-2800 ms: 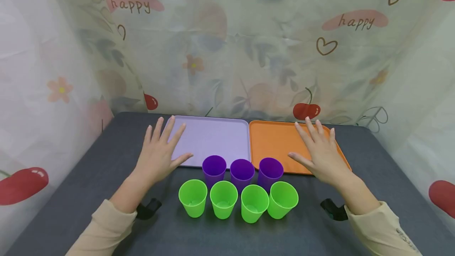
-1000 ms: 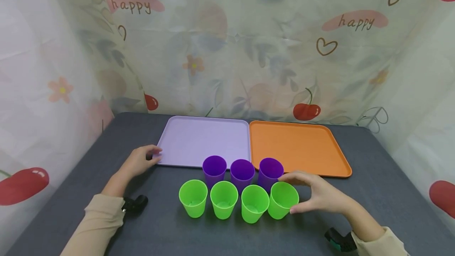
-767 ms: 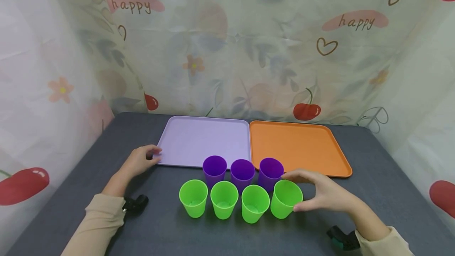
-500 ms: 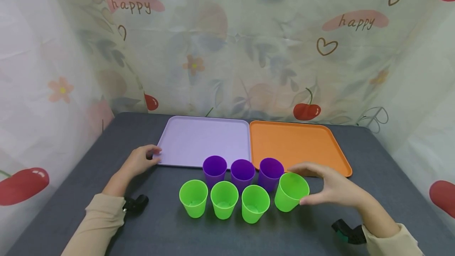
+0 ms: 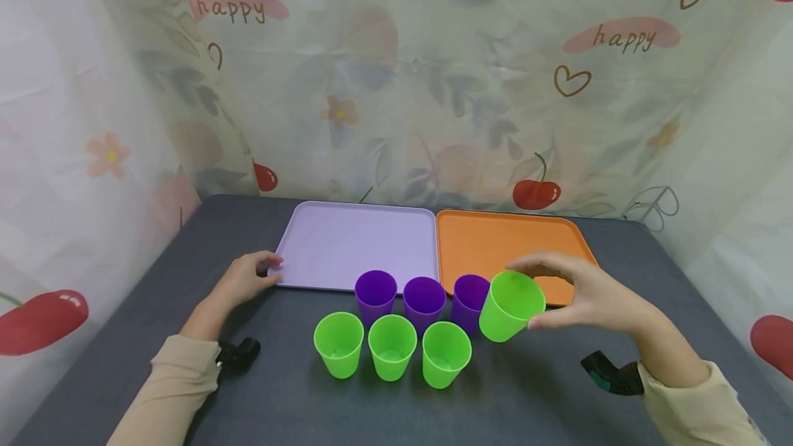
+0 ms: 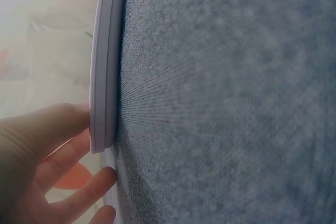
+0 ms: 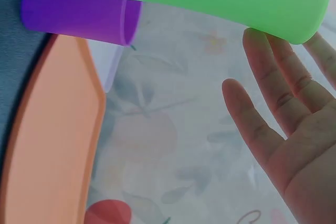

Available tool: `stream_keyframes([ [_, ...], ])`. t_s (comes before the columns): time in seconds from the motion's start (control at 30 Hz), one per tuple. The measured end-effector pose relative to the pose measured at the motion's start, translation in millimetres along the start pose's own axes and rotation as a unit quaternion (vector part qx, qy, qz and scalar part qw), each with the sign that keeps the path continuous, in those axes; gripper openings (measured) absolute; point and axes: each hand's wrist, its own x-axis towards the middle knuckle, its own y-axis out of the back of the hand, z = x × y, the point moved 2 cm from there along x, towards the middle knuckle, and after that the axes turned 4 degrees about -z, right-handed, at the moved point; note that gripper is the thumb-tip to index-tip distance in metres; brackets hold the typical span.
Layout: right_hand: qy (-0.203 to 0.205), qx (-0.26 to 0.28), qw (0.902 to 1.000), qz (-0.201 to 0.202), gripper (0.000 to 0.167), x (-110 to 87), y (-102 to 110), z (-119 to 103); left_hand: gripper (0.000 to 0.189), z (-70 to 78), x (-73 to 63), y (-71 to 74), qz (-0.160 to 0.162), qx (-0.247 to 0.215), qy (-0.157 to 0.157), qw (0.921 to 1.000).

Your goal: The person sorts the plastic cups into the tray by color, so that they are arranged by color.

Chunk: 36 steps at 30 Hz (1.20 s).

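Right grip (image 5: 588, 294), a bare hand: closed around one green cup (image 5: 511, 308), thumb on the near side, fingers on the far side. I log this cup as held above the desk (image 5: 384, 418), mouth up, with a shadow on the cloth below. It is in front of the orange tray (image 5: 483, 243). In both the head and right wrist views its lower part overlaps the rightmost of three purple cups (image 5: 424, 303); I cannot tell whether they touch. My right wrist view shows one finger free of the cup.

Left grip (image 5: 240, 281): moderately wide, fingers loosely bent, a gap between thumb and fingers. Tips touch the near left corner of the lavender tray (image 5: 365, 239); how firmly, I cannot tell.

The purple cups stand upright just before the near edges of the trays, which lie side by side. Nearer me, three more green cups (image 5: 392, 349) stand upright in a row. Behind the desk I note a printed curtain (image 5: 403, 122) with cherries and hearts.
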Motion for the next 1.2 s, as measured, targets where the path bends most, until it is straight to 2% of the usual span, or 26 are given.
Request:
stream_keyframes([
  [0.43,0.032,-0.043,0.9985,0.005,0.063,19.8,14,-5,0.030,0.4,0.0,-0.5,-0.009,0.004,0.013,0.9999],
  [0.67,0.049,-0.017,0.9987,0.000,0.061,31.8,17,-7,0.030,-0.7,0.1,-0.8,-0.006,0.003,0.006,1.0000],
  [0.83,0.056,-0.034,0.9978,0.008,0.060,41.1,19,-11,0.030,-1.4,0.4,-1.4,-0.007,0.002,0.008,0.9999],
  [1.07,0.033,-0.048,0.9982,0.015,0.061,55.1,20,-13,0.030,-0.5,0.5,-0.9,-0.009,0.005,0.012,0.9999],
  [1.2,0.038,-0.044,0.9982,0.016,0.062,64.5,17,-12,0.030,0.1,0.8,-0.6,-0.010,0.002,0.011,0.9999],
])
